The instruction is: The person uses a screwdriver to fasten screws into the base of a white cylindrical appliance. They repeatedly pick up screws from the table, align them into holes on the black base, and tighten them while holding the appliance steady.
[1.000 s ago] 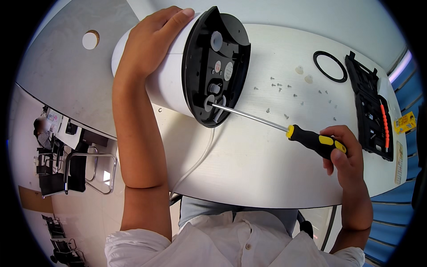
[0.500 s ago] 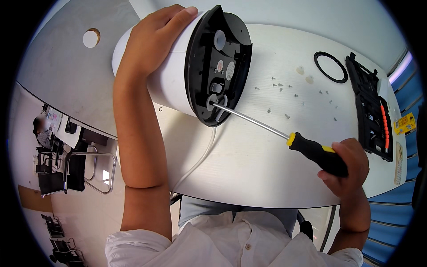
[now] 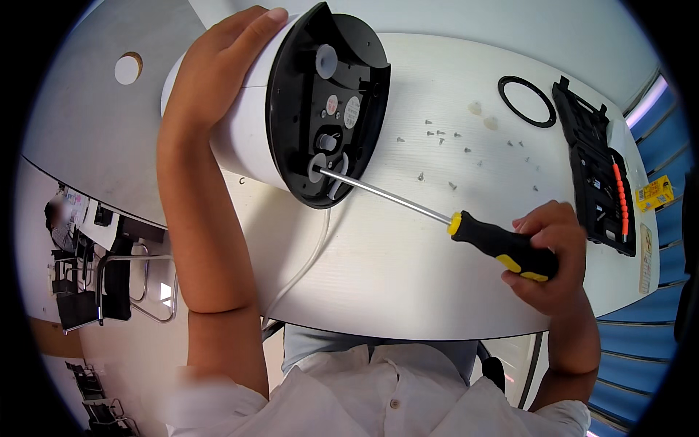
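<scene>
White cylinder-shaped appliance (image 3: 244,135) lies on its side at the left end of the white table (image 3: 422,291), black base (image 3: 297,98) facing right; its far end is mostly behind the left arm, and what it rests on there can't be seen. Left hand (image 3: 211,76) is spread broad over the upper side of the wall, thumb toward the base rim; the other fingers are largely out of sight, so can't tell how firmly it grips. Right hand (image 3: 566,251) is closed around the butt of a black-and-yellow screwdriver (image 3: 477,231), above the table's near right part, palm side hidden. Shaft runs up-left into a pale round recess (image 3: 316,164) low on the base; tip not visible, nor whether it meets a screw. Labels on base too small to make out. Pale cable (image 3: 313,251) drops from beneath the base to the near edge, then is lost by the left forearm. Small screws (image 3: 440,133) lie scattered between the middle and the back edge, some faint against the white. Black ring (image 3: 502,93) near the back right corner, open tool case (image 3: 586,164) along the right end, contents mostly unclear apart from an orange flexible shaft (image 3: 621,197).
</scene>
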Tool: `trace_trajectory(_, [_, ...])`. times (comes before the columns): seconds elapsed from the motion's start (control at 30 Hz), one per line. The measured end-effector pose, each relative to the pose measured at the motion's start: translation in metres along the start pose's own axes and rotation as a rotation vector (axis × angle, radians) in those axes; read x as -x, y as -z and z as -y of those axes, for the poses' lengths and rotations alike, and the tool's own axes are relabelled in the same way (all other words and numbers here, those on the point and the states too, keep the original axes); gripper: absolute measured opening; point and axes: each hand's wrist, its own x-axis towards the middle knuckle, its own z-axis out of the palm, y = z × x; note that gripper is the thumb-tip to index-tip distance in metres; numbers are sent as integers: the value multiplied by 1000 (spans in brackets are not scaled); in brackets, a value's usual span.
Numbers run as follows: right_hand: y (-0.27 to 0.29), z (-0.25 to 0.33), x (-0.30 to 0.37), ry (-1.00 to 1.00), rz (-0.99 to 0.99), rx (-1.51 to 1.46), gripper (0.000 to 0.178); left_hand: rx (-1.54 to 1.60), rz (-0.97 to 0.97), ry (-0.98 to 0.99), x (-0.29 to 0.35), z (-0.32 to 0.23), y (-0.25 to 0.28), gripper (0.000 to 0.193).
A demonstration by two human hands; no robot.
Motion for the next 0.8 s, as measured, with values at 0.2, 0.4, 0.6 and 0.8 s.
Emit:
trace_trajectory(0.2, [6,16,0,176,24,458,53,-83,-26,-10,-1,1,2,37])
trace_trajectory(0.4, [4,17,0,-113,46,213,41,-142,-66,-65,-4,5,1,37])
trace_trajectory(0.6, [8,21,-11,-834,193,-405,42,-182,-64,-57,-3,4,2,37])
trace_trajectory(0.8, [-2,11,-2,-277,142,56,54,-73,1,-19,-1,0,1,38])
